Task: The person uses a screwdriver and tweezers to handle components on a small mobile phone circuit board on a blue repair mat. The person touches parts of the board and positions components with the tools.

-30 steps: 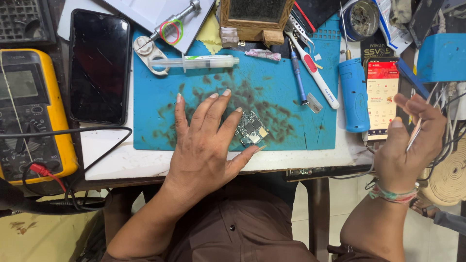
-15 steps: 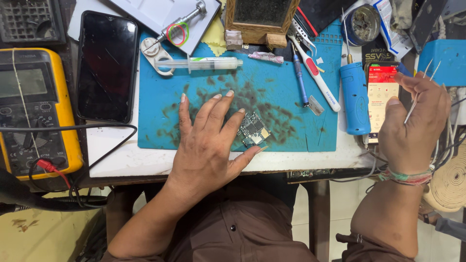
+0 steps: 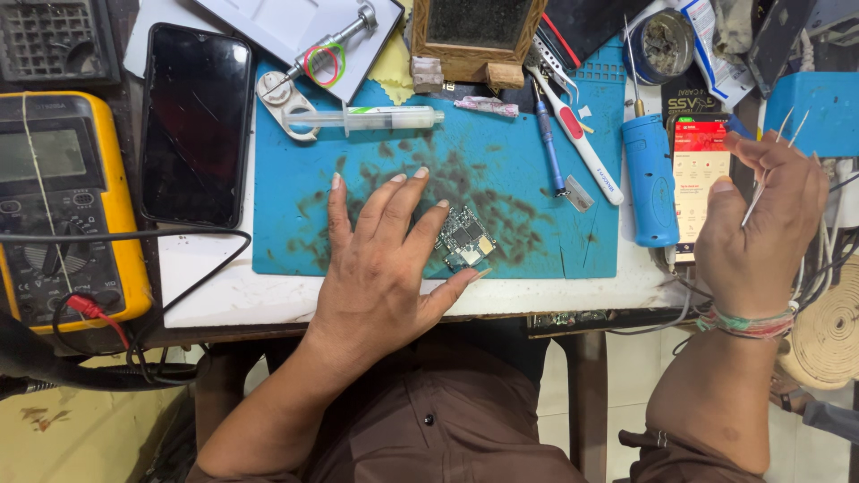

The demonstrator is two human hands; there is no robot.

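- Board [image 3: 467, 239]: small circuit board, lies flat on blue mat [image 3: 537, 259] near its front edge, part-covered by the fingers of the left hand.
- Left hand [image 3: 385, 259]: spread flat, palm down, fingertips and thumb touching the board; apparently pinning it so it cannot slide.
- Right hand [image 3: 761, 233]: raised off the bench at the right edge, fingers curled and pinching tweezers [image 3: 768, 170], tips pointing up and away, well apart from the board.
- Phone [image 3: 698, 179] with lit red-and-white screen lies just beside the right hand, face up, readable from there.
- Mat is stained dark around the board.
- Behind the board: syringe [image 3: 376, 118], white-and-red pen tool [image 3: 577, 143], blue cylinder tool [image 3: 650, 179], all within reach.
- Far left: dark phone [image 3: 195, 125], yellow multimeter [image 3: 63, 206] with leads trailing over the bench edge.
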